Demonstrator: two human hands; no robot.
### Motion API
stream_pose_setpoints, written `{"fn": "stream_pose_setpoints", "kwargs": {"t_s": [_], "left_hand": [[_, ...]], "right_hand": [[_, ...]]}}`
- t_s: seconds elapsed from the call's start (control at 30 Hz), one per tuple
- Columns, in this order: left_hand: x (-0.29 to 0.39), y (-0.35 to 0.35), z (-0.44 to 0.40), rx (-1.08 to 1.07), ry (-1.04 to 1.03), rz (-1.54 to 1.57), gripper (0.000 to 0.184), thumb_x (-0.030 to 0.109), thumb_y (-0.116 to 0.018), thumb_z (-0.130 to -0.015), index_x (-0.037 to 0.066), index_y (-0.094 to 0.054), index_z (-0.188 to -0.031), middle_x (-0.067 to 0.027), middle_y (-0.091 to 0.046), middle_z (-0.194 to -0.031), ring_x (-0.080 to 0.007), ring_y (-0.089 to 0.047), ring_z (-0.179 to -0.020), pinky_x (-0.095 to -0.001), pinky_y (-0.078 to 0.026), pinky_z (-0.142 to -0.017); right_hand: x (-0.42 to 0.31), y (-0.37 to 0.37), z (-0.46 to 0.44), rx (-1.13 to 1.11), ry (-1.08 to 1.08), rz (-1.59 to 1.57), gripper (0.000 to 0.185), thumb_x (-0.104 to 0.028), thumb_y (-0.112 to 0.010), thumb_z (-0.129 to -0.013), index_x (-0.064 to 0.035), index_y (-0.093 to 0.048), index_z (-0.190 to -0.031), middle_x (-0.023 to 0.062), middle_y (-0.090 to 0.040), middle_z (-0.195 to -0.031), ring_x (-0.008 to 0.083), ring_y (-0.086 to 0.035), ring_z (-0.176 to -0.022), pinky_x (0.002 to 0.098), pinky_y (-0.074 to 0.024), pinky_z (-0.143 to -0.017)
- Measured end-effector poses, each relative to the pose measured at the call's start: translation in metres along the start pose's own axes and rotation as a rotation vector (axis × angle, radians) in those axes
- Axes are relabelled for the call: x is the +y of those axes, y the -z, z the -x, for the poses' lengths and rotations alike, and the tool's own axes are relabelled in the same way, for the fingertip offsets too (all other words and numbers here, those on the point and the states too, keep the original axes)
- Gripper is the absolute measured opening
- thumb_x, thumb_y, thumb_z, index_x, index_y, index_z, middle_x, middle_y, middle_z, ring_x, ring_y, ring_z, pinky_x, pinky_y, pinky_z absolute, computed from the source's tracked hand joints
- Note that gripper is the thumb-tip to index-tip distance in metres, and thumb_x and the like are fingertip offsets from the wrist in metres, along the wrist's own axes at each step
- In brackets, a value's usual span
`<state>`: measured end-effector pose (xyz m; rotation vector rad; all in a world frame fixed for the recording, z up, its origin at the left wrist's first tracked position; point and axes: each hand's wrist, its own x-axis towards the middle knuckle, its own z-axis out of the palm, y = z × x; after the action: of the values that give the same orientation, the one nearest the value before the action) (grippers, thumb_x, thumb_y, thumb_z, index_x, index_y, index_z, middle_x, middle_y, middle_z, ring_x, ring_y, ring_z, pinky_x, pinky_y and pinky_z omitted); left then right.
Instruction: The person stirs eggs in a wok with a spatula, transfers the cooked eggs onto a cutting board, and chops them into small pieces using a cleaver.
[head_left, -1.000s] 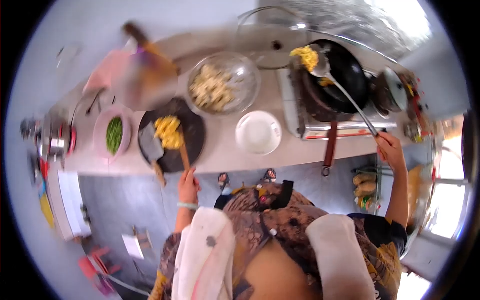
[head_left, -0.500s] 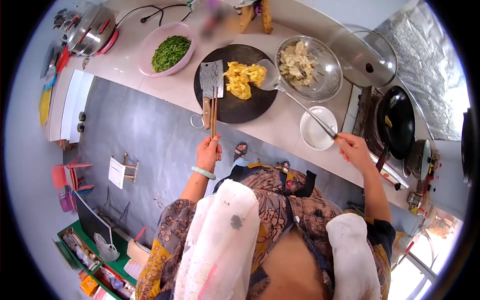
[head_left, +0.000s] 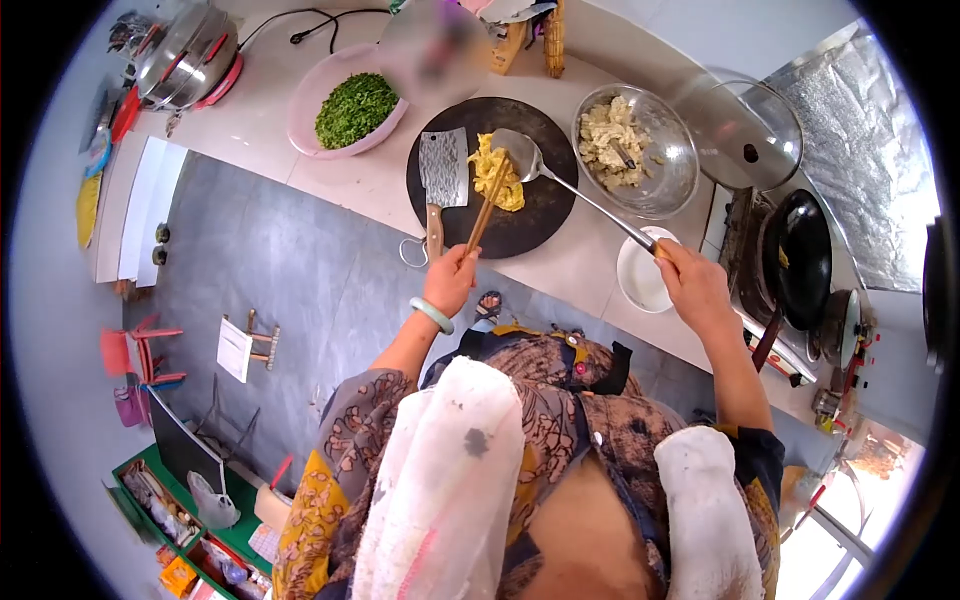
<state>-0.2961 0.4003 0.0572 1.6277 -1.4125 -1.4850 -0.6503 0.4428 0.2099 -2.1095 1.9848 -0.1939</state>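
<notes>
My left hand point(head_left: 451, 281) is closed on wooden chopsticks point(head_left: 486, 214), whose tips touch the yellow scrambled egg point(head_left: 508, 194) on the round black board point(head_left: 537, 226). My right hand point(head_left: 690, 285) grips the wooden end of a metal spatula point(head_left: 598, 211); its blade lies over the egg's upper right part, turned face down. Left of the egg, a cleaver point(head_left: 445, 168) rests flat on the board, its handle over the front edge. A glass bowl point(head_left: 684, 177) of pale chopped food stands right of the board, and a white bowl point(head_left: 643, 277) sits below it.
A pink bowl point(head_left: 303, 112) of chopped greens stands left of the board. Farther right are a glass lid point(head_left: 778, 148), a black wok point(head_left: 806, 262) on the stove and a lidded pot point(head_left: 847, 325). A steamer point(head_left: 187, 62) stands at the far left.
The view has swung right and toward the board. The spatula has moved from the wok to the board, carrying egg. The chopsticks now reach the egg, which is gathered more closely together.
</notes>
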Motion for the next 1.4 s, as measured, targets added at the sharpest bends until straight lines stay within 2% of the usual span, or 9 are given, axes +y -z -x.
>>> {"fn": "stream_pose_setpoints", "kwargs": {"t_s": [0.23,0.37,0.47,0.53,0.73,0.93,1.07,1.2,1.4], "left_hand": [[-0.023,-0.013,-0.02,0.03,0.018,-0.098,0.029,0.028,-0.051,-0.098,0.004,-0.065,-0.107,-0.0023,-0.055,-0.059,-0.0107,-0.05,-0.049,-0.0281,-0.04,-0.045],[-0.035,-0.016,-0.029,-0.014,0.115,-0.069,0.031,0.034,-0.052,-0.096,0.01,-0.067,-0.109,-0.0005,-0.05,-0.059,-0.0101,-0.046,-0.048,-0.0271,-0.038,-0.042],[-0.018,-0.019,-0.03,-0.025,0.146,0.024,0.027,0.034,-0.054,-0.096,0.012,-0.067,-0.105,0.0023,-0.046,-0.059,-0.008,-0.042,-0.046,-0.024,-0.034,-0.039],[-0.008,-0.021,-0.026,-0.043,0.196,0.124,0.025,0.03,-0.053,-0.097,0.01,-0.065,-0.105,0.0019,-0.046,-0.058,-0.0078,-0.042,-0.046,-0.0232,-0.034,-0.039],[0.015,-0.045,-0.006,-0.034,0.145,0.236,0.026,0.026,-0.049,-0.1,0.005,-0.062,-0.109,0.0012,-0.048,-0.06,-0.0067,-0.04,-0.046,-0.0213,-0.035,-0.04],[0.023,-0.086,0.004,-0.069,0.164,0.272,0.024,0.024,-0.05,-0.1,0.005,-0.061,-0.108,0.0009,-0.048,-0.059,-0.0068,-0.04,-0.045,-0.0215,-0.035,-0.039],[0.018,-0.115,0.016,-0.057,0.175,0.274,0.025,0.025,-0.05,-0.1,0.004,-0.061,-0.108,0.0006,-0.048,-0.058,-0.007,-0.041,-0.043,-0.022,-0.035,-0.038],[0.02,-0.137,0.035,-0.035,0.197,0.259,0.026,0.025,-0.05,-0.1,0.003,-0.06,-0.109,-0.0003,-0.049,-0.059,-0.008,-0.041,-0.042,-0.0227,-0.036,-0.038],[0.015,-0.157,0.055,0.022,0.251,0.231,0.028,0.026,-0.049,-0.1,0.004,-0.06,-0.111,-0.0001,-0.048,-0.059,-0.0091,-0.04,-0.043,-0.0234,-0.037,-0.039]], "right_hand": [[0.004,0.014,0.022,0.068,-0.131,0.015,0.023,-0.021,-0.059,-0.092,-0.0115,-0.063,-0.113,0.0148,-0.065,-0.089,0.0353,-0.064,-0.077,0.0425,-0.0512,-0.067],[0.026,0.024,0.063,0.256,-0.211,-0.193,0.023,-0.015,-0.061,-0.09,-0.008,-0.065,-0.112,0.0172,-0.067,-0.095,0.0346,-0.065,-0.081,0.0378,-0.0515,-0.07],[0.038,0.048,0.11,0.273,-0.424,-0.443,0.026,-0.017,-0.062,-0.092,-0.0034,-0.064,-0.114,0.0167,-0.068,-0.092,0.0226,-0.064,-0.075,0.0314,-0.0497,-0.071],[0.054,0.067,0.14,0.287,-0.56,-0.546,0.028,-0.018,-0.061,-0.094,0.0004,-0.063,-0.115,0.009,-0.066,-0.085,0.0103,-0.057,-0.075,0.0276,-0.0485,-0.068],[0.149,0.121,0.243,0.413,-0.915,-0.554,0.029,-0.021,-0.053,-0.097,-0.0041,-0.062,-0.119,-0.0025,-0.054,-0.067,0.0039,-0.048,-0.055,0.0194,-0.0411,-0.05],[0.267,0.18,0.313,0.163,-1.006,-0.319,0.03,-0.03,-0.055,-0.095,-0.002,-0.065,-0.102,0.001,-0.055,-0.064,0.009,-0.051,-0.054,0.0261,-0.0441,-0.048],[0.3,0.227,0.297,-0.187,-1.132,-0.238,0.031,-0.031,-0.054,-0.093,-0.0017,-0.063,-0.09,0.0045,-0.056,-0.06,0.0116,-0.051,-0.046,0.0288,-0.043,-0.043],[0.324,0.236,0.273,-0.366,-1.051,-0.221,0.034,-0.034,-0.054,-0.092,-0.002,-0.062,-0.084,0.0069,-0.057,-0.06,0.0122,-0.051,-0.046,0.0286,-0.0434,-0.042],[0.351,0.165,0.26,-0.104,-0.939,-0.315,0.031,-0.031,-0.059,-0.092,-0.0008,-0.067,-0.098,0.0103,-0.062,-0.068,0.0193,-0.059,-0.054,0.0345,-0.0488,-0.051]]}}
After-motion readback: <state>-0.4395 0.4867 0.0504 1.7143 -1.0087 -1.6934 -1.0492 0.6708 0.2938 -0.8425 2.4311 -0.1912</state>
